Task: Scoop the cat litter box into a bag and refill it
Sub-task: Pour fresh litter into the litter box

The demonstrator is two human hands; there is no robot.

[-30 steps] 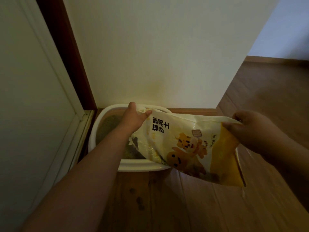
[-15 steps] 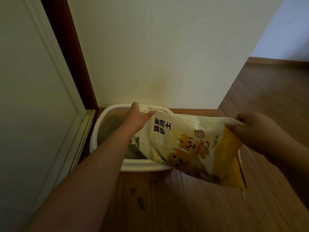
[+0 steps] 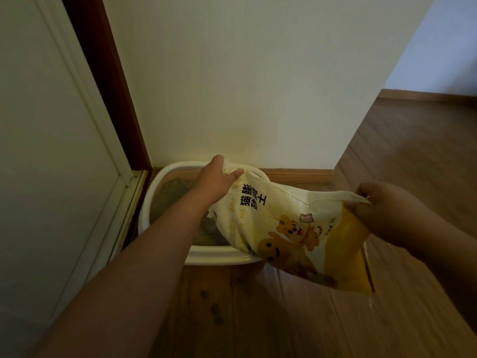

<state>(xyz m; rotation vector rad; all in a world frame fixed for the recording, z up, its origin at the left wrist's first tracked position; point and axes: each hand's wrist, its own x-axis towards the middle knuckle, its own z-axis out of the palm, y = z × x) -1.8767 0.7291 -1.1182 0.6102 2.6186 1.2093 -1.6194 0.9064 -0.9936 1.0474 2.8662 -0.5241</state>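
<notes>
Both hands grip litter bag over litter box; pellets on floor.

The litter bag bears black characters "膨润土" and "猫砂"; its smaller print is unreadable.

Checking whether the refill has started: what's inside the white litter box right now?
Greyish litter shows inside the litter box. The litter bag and left forearm cover its right side, so any pouring is hidden.
</notes>
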